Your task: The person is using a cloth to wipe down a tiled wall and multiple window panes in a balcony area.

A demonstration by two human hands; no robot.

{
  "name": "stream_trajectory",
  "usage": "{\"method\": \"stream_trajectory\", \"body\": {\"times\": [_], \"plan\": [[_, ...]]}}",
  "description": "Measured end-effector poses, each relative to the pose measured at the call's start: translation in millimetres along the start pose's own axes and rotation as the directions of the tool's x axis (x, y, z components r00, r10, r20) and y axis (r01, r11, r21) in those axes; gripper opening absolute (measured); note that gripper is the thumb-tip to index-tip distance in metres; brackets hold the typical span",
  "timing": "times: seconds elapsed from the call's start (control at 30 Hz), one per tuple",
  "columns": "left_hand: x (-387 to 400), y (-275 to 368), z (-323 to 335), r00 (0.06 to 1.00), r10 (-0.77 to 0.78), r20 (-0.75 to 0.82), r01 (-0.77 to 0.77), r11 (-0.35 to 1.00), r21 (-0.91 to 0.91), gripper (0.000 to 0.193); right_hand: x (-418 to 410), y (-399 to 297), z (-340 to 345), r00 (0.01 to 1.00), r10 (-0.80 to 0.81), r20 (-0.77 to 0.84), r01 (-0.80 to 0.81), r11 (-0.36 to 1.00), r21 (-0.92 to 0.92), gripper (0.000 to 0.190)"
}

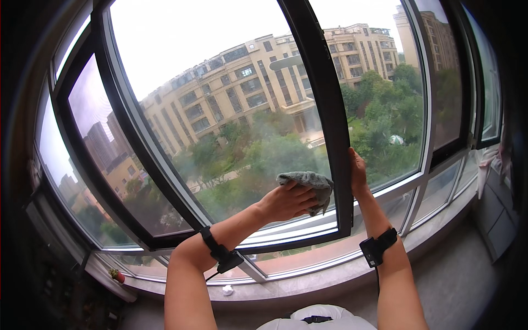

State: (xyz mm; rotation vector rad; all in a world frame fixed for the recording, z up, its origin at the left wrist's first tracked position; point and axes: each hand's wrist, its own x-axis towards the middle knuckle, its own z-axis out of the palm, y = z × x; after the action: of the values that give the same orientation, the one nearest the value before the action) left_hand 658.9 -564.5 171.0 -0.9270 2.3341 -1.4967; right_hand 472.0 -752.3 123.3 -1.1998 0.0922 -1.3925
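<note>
My left hand [286, 201] presses a bunched grey cloth [307, 185] to the lower right part of a window pane [247, 165], its fingers spread over the cloth. The pane sits in a dark-framed sash that stands swung inward. My right hand [358, 171] grips the outer side of the sash's dark upright frame [330, 111], a little to the right of the cloth; some of its fingers are hidden behind the frame. A hazy, smeared patch shows on the glass above and to the left of the cloth.
Below the windows runs a stone sill [284, 286] with a crumpled white thing [227, 290] on it. A small potted plant [117, 275] stands at the left. Another dark-framed sash [489, 82] stands open at the far right, above grey panels [497, 214] with pinkish fabric [489, 165].
</note>
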Motion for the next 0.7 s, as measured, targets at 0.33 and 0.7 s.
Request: {"method": "stream_trajectory", "body": {"times": [0.33, 0.7], "plan": [[-4.1, -185.8, -102.6, 0.821, -0.488, -0.296, 0.520, 0.854, 0.032, 0.056, -0.5, -0.3, -2.7, 0.999, -0.005, 0.035, 0.006, 1.000, -0.022, 0.044], [3.3, -404.0, -187.5, 0.601, -0.558, -0.572, 0.792, 0.318, 0.522, 0.046, -6.0, -3.6, -3.4, 0.998, -0.027, -0.061, 0.025, 0.999, -0.036, 0.042]]}}
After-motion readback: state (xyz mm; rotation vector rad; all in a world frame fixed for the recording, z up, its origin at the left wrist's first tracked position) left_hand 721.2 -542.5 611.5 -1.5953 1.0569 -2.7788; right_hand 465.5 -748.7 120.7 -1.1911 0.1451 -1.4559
